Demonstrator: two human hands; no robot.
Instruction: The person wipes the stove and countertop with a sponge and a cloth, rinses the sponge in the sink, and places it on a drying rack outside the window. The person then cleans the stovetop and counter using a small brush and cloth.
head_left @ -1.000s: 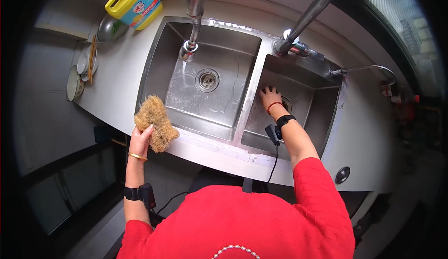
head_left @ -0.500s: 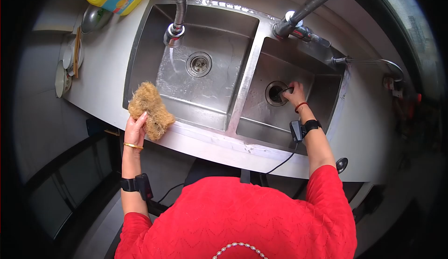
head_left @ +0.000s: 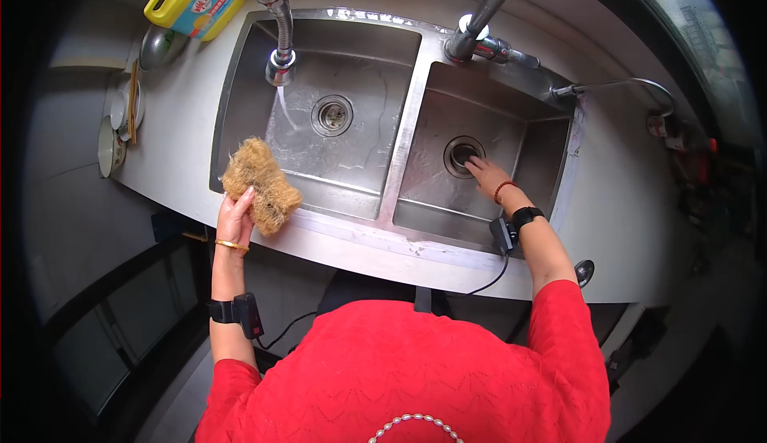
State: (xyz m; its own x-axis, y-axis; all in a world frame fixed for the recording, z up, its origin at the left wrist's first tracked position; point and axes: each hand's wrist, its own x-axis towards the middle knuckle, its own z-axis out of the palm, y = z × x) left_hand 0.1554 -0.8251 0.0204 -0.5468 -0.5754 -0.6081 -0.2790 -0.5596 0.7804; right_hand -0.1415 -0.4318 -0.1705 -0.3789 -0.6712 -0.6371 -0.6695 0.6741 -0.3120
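My left hand (head_left: 235, 214) grips a tan, fibrous loofah (head_left: 262, 186) over the front left corner of the left sink basin (head_left: 343, 175). In the right basin (head_left: 435, 191), my right hand (head_left: 489, 178) reaches to the round drain (head_left: 462, 156) with its fingers stretched out. The fingertips lie at the drain's edge; a dark piece sits in its opening, partly hidden by them. Water runs from the spout (head_left: 280, 67) into the left basin, whose own drain (head_left: 331, 115) is uncovered by my hands.
A yellow detergent jug (head_left: 196, 2) stands at the back left, near a metal bowl (head_left: 162, 46). Chopsticks (head_left: 133, 103) and stacked bowls (head_left: 110, 147) are at the left edge. A faucet base (head_left: 461, 46) rises behind the divider, and a thin curved tap (head_left: 639, 83) is at right.
My right hand has put the dark piece down into the right drain and let go, its fingers now extended. The left hand still holds the loofah. The view has shifted slightly.
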